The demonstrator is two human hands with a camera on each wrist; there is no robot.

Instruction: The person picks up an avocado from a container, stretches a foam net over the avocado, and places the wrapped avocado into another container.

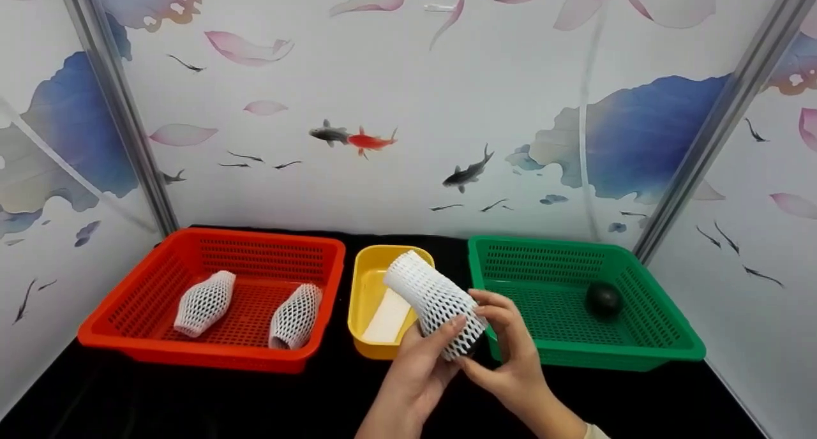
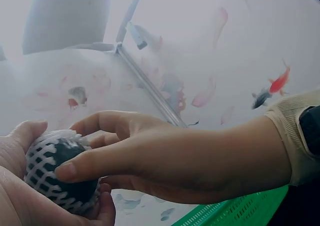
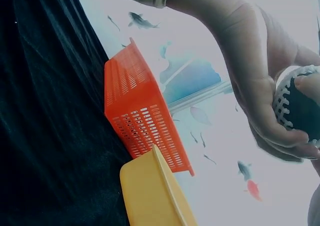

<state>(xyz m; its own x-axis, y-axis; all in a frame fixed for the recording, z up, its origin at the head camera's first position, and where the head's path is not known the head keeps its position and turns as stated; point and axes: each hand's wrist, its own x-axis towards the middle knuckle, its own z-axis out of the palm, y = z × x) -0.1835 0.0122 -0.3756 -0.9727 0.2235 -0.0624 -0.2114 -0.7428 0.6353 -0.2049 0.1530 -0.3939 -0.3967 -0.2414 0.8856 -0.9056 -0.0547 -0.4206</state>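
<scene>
A white foam fruit net [image 1: 437, 295] is held up at the middle, slanting, its narrower end toward the upper left. My left hand [image 1: 418, 365] grips it from below, with the thumb across the mesh. A dark, smooth, round fruit [image 2: 82, 190] sits in the net's near end, partly covered by the mesh; its exact kind is unclear. My right hand [image 1: 514, 356] curls round that end, fingers at the net's edge and thumb on the fruit, as the left wrist view shows. Another dark round fruit [image 1: 603, 300] lies in the green basket [image 1: 530, 356].
At the left, a red basket [image 1: 210, 356] contains two netted pieces, a left one [image 1: 205, 304] and a right one [image 1: 296, 318]. A yellow basin [image 1: 360, 298] between the baskets holds flat white foam nets [image 1: 387, 318]. Black cloth [image 1: 223, 401] covers the table; a patterned wall [image 1: 408, 190] stands behind.
</scene>
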